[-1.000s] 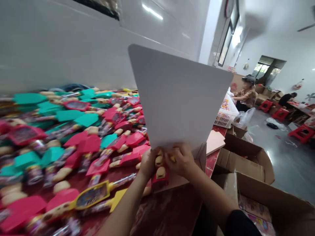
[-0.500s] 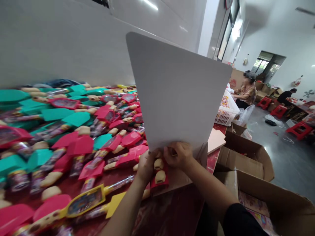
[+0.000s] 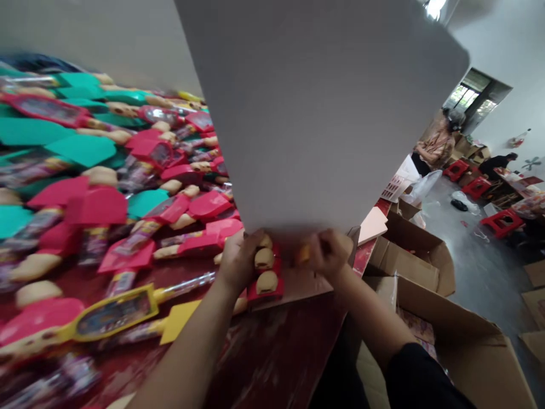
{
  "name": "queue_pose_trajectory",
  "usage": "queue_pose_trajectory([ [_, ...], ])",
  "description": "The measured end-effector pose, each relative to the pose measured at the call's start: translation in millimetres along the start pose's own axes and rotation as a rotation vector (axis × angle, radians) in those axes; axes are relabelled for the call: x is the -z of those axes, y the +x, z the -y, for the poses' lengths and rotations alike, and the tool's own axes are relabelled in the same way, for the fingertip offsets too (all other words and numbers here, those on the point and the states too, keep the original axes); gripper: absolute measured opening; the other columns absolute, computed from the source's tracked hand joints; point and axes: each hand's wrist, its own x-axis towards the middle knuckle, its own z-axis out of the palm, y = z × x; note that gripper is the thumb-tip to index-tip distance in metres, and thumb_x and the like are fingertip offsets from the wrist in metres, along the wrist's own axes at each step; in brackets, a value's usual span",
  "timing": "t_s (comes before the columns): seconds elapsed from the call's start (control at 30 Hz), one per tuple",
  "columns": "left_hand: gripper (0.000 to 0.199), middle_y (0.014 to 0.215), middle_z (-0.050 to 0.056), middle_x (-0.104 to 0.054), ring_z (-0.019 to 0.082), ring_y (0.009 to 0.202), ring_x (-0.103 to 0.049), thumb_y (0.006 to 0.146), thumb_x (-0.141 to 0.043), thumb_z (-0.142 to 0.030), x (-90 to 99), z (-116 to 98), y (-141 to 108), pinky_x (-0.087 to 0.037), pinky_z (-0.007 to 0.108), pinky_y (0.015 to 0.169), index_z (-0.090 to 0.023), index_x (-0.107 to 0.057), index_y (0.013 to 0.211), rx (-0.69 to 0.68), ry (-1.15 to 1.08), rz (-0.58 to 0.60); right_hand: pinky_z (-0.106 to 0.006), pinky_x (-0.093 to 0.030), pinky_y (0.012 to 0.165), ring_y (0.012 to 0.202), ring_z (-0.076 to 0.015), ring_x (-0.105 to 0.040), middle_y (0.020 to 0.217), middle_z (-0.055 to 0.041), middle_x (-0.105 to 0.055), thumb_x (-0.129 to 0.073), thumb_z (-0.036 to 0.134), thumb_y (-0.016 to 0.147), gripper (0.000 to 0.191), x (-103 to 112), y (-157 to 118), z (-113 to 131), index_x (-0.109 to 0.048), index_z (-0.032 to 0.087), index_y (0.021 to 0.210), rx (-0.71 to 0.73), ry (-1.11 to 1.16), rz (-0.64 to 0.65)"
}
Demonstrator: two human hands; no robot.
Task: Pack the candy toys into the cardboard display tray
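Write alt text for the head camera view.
The left hand and right hand meet at the lower edge of a large pale grey rectangular board, just above red-and-cream plastic toy packs. Many red, teal and yellow packs cover a dark red table, with open brown cardboard boxes to the right and a co-worker further off.

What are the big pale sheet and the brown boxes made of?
The sheet looks like stiff card or thin plastic board, matte and flat with rounded corners; hard to tell which. The boxes look like plain cardboard: matte brown, with folded flaps.
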Motion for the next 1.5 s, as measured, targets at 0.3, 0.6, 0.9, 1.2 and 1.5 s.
queue_pose_trajectory([
  [0.3,0.032,0.047,-0.004,-0.037,0.008,0.042,-0.032,0.062,-0.057,-0.047,-2.1,-0.2,2.8,-0.027,0.022,0.038,-0.02,-0.04,0.056,-0.015,-0.097,0.008,-0.02,-0.03,0.039,0.036,-0.0068,-0.038,0.042,0.007,-0.041,-0.047,0.024,0.084,0.023,-22.7,-4.4,2.7,-0.043,0.021,0.061,0.016,0.147,0.152],
  [0.6,0.034,0.05,-0.005,-0.033,0.008,0.044,-0.03,0.066,-0.052,-0.049,-0.3,5.3,3.7,-0.029,0.022,0.042,-0.02,-0.036,0.059,-0.049,-0.054,0.011,-0.023,-0.033,0.046,0.041,-0.0083,-0.042,0.045,0.0045,-0.045,-0.044,0.022,0.087,0.029,-35.3,-11.8,5.9,-0.045,0.02,0.059,0.115,0.049,0.187],
  [0.9,0.046,0.076,0.005,-0.052,0.017,0.072,-0.051,0.085,-0.014,-0.053,-2.8,13.6,-0.5,-0.047,0.03,0.069,-0.017,-0.044,0.081,-0.165,0.372,-0.019,-0.026,-0.031,0.051,0.051,-0.0123,-0.044,0.053,0.0019,-0.047,-0.049,0.02,0.086,0.023,-33.3,-16.3,-0.9,-0.05,0.019,0.063,0.105,0.044,0.239],
  [1.2,0.045,0.108,0.029,-0.055,0.046,0.108,-0.048,0.08,-0.046,-0.021,77.3,17.3,-81.2,-0.038,0.061,0.084,-0.002,-0.055,0.12,0.071,1.284,0.033,-0.038,-0.043,0.081,0.093,-0.0207,-0.052,0.094,-0.0073,-0.054,-0.041,0.023,0.091,0.017,24.8,-45.4,34.4,-0.055,0.019,0.1,-0.268,0.187,-0.023],
  [1.5,0.053,0.115,0.015,-0.059,0.033,0.115,-0.047,0.073,-0.048,-0.007,100.4,12.8,-100.8,-0.032,0.045,0.099,-0.017,-0.055,0.125,0.097,1.598,0.256,-0.022,-0.036,0.046,0.047,-0.0104,-0.047,0.056,0.0027,-0.05,-0.051,0.018,0.086,0.017,68.4,-77.4,66.5,-0.052,0.019,0.069,-0.347,0.367,0.417],
])
